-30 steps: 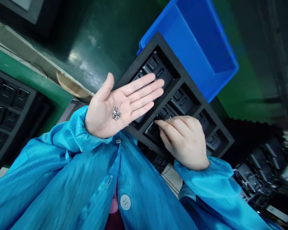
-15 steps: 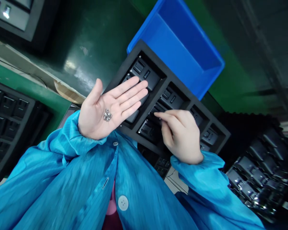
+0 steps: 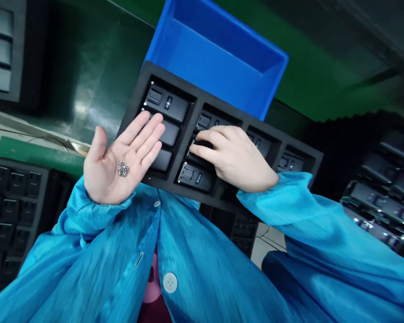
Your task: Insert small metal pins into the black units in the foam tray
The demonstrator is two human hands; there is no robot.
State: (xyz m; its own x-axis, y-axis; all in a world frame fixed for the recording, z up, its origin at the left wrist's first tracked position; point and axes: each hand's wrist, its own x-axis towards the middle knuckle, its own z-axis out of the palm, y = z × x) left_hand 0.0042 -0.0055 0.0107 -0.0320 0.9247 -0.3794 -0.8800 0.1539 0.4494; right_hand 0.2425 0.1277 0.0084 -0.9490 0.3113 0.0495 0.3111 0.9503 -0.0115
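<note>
Metal parts point(image 3: 123, 169) on open left hand point(image 3: 116, 163).
Right hand point(image 3: 234, 158): fingers at black module point(image 3: 195, 158) in tray point(image 3: 185, 137); spacing and grip cannot be told.

Can't see most of mid unit point(image 3: 197, 158) in 2nd compt. from L, black tray point(image 3: 184, 139); covered by R hand point(image 3: 235, 159). Can't confirm grip vs. touch at R fingertips. Can't count or ID metal pcs point(image 3: 123, 169) on L hand point(image 3: 103, 177); too small. Can't inspect L end of leftmost compt.'s centre unit point(image 3: 171, 133), behind L fingers. Can't trace far-L corner, blue bin point(image 3: 205, 67), nor outer sides, far L tray point(image 3: 19, 58) & near L tray point(image 3: 42, 190); cut off. Can't resolve dark units point(image 3: 380, 197), R side; blurred.
</note>
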